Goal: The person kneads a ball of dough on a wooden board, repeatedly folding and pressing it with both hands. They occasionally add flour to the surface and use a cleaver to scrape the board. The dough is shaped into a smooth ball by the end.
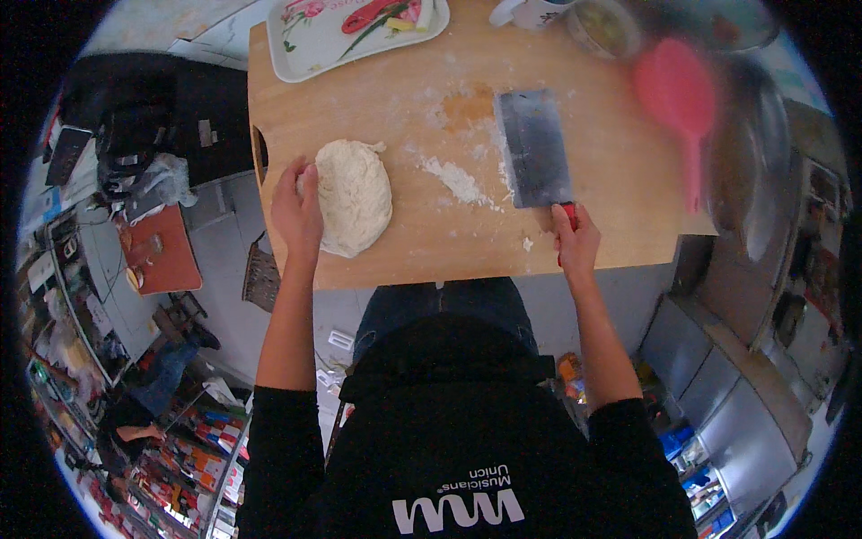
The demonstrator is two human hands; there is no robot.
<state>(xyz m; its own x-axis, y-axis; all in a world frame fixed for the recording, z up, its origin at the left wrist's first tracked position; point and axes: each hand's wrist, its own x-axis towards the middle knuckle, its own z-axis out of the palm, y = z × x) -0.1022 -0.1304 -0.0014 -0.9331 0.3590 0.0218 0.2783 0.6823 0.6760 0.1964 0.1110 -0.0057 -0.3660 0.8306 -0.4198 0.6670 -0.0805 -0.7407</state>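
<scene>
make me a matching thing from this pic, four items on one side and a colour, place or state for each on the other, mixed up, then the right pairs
Column one
1. dough
2. cleaver
3. tray
4. round-headed utensil

Column two
A. pink, toward the right side of the wooden board
B. touched at its left edge by the left hand
C. white with a flower print, at the upper left
D. held by its red handle in the right hand

Right pairs
1-B, 2-D, 3-C, 4-A
</scene>
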